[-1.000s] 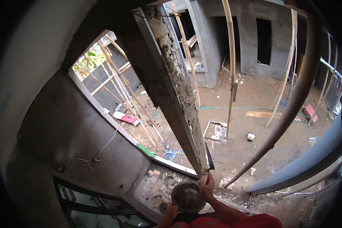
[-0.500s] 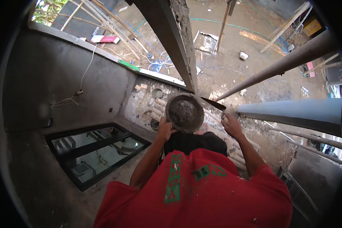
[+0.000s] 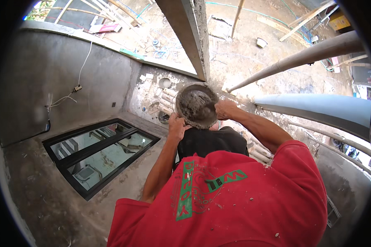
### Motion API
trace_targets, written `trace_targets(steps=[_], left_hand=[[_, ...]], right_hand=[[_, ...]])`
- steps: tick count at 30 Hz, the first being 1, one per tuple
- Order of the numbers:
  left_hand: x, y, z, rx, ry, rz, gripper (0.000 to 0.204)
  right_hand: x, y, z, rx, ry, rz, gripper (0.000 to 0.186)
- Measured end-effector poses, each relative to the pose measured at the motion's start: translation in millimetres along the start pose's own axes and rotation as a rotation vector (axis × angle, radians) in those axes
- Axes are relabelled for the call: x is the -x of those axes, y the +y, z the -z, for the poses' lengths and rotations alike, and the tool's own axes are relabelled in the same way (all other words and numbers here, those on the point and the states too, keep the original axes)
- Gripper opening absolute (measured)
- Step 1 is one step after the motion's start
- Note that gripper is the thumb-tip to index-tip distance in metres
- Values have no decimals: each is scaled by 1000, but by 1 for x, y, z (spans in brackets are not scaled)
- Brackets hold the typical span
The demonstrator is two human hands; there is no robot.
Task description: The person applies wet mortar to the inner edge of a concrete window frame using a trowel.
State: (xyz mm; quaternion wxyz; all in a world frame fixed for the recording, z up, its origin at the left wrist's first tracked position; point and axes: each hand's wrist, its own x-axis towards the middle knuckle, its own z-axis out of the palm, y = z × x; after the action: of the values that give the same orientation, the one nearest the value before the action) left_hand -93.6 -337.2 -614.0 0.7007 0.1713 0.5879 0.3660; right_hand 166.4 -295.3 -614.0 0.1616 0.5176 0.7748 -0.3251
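Note:
A round bucket [image 3: 212, 94] of wet grey mortar [image 3: 192, 101] is in front of my body, over my dark-clothed lap. My left hand [image 3: 177, 126] is closed on the near left side of its rim. At the bucket's right side my right hand [image 3: 226, 109] is closed round the handle of a trowel, with the knuckles over the rim. The trowel's blade cannot be made out against the mortar.
Beyond the bucket rises a concrete post [image 3: 196, 41]. A bamboo pole [image 3: 297, 59] and a pale blue pipe [image 3: 313, 108] slant in from the right. Bamboo lengths [image 3: 166, 102] lie below, left of the bucket. A black-framed window [image 3: 101, 156] is at left, by a grey wall [image 3: 70, 61].
My right hand has moved left with the trowel, from beside the bucket to inside its right rim; the blade no longer shows. My left hand keeps its hold. The view has shifted slightly.

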Motion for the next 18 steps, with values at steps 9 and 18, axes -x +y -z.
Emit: trace_targets(steps=[9,18], left_hand=[[6,1,3,-55,-24,5,27],[-22,-23,52,350,-309,133,16]], right_hand=[[17,19,-11,-868,-546,-56,22],[21,54,-50,-409,-214,374,26]])
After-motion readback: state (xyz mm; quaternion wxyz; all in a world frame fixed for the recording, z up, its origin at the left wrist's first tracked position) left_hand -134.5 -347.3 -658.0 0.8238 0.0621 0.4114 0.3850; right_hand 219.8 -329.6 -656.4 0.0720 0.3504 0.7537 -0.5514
